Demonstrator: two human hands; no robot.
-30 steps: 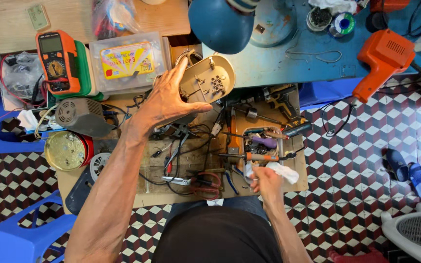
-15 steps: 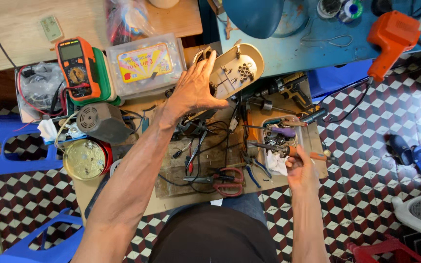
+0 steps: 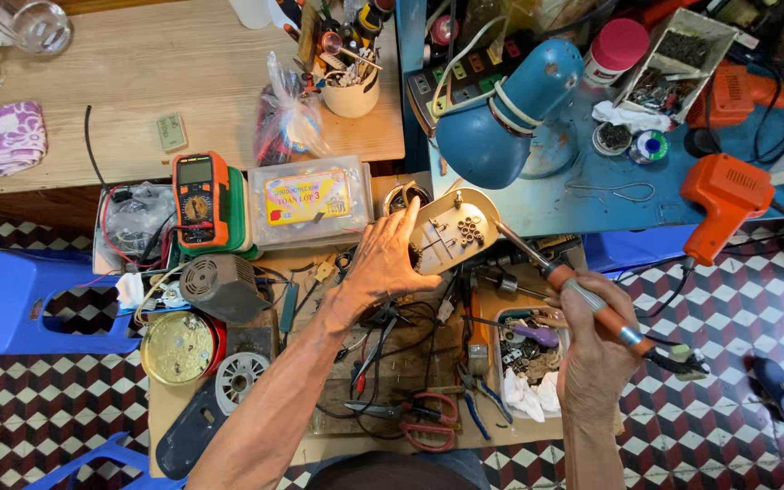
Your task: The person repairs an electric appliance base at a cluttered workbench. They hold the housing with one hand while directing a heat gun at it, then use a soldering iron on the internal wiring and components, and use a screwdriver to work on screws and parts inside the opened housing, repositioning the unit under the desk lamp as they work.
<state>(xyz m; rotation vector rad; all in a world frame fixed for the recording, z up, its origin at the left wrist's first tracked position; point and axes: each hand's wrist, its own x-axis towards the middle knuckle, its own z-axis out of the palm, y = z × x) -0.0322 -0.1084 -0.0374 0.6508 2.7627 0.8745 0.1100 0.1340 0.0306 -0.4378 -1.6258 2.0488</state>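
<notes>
A cream oval appliance shell (image 3: 451, 238) sits tilted at frame centre, its inner side showing. An orange-handled soldering iron (image 3: 583, 299) slants from lower right, its metal tip touching the shell's right edge.

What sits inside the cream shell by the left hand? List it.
Inside the cream shell show ribs, screw posts and a cluster of small round holes. The left hand covers its left edge, so that part is hidden. The right hand points a soldering iron at it.
</notes>
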